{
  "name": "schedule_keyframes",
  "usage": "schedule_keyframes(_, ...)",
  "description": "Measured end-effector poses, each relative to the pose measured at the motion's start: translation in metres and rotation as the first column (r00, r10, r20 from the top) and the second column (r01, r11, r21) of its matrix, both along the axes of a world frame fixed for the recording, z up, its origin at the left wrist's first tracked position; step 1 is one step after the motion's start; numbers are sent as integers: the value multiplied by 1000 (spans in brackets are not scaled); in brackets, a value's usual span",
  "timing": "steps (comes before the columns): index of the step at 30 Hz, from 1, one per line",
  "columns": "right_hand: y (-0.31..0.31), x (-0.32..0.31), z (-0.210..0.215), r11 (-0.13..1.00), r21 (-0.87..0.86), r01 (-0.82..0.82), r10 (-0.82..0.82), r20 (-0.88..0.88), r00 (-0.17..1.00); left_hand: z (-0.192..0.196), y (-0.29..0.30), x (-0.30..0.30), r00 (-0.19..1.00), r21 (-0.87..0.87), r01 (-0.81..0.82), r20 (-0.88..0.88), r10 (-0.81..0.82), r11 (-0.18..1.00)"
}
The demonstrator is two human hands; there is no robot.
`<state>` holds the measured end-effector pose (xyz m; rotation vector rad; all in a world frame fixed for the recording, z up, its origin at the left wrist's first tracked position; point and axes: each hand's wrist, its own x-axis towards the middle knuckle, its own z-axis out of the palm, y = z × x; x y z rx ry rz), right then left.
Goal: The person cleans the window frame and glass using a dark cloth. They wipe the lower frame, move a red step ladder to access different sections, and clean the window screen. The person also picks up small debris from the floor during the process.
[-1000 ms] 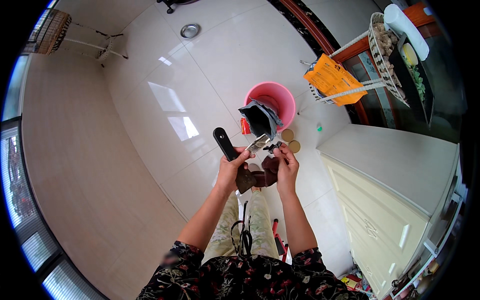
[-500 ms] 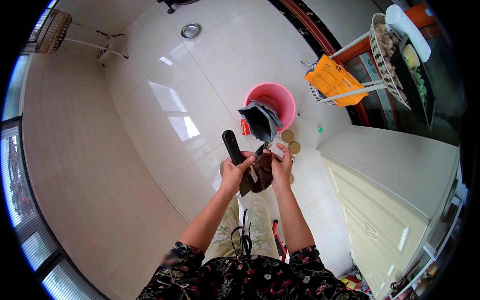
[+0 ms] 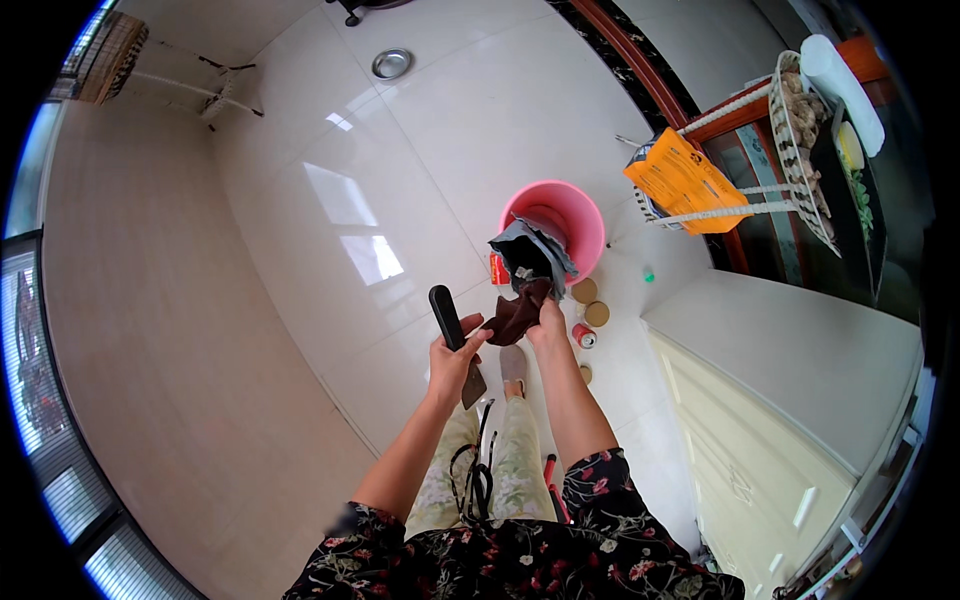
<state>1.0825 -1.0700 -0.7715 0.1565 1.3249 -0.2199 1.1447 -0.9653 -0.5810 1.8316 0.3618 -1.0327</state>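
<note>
The pink bucket stands just beyond the fingers of both hands; working low over its near rim should help stop anything loose from scattering. The grey bag at that rim gapes ahead of the fingers, and small, steady movements would probably avoid folding its mouth shut. The dark brown cloth lies right at the fingers of the right hand, which seem closed on it, though its folds hide their tips. Its left edge meets the left hand's fingertips; I cannot tell whether they pinch it. The black-handled scraper is clamped in the left fingers, handle pointing forward and blade behind them, a side best kept clear of the cloth. The red can sits just right of the right fingers.
</note>
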Motion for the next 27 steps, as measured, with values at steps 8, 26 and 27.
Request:
schedule_keyframes(8,-6,-14,-6,995,-77,-62,63,6,998,3,13,4,995,-58,-101,-9,101,993)
schedule_keyframes(26,-66,43,228,763,-592,-259,523,331,786,90,52,40,964,-126,-260,-91,249,957)
schedule_keyframes(27,-67,61,265,810,-549,-206,491,443,750,100,58,43,959,-168,-281,-84,270,945)
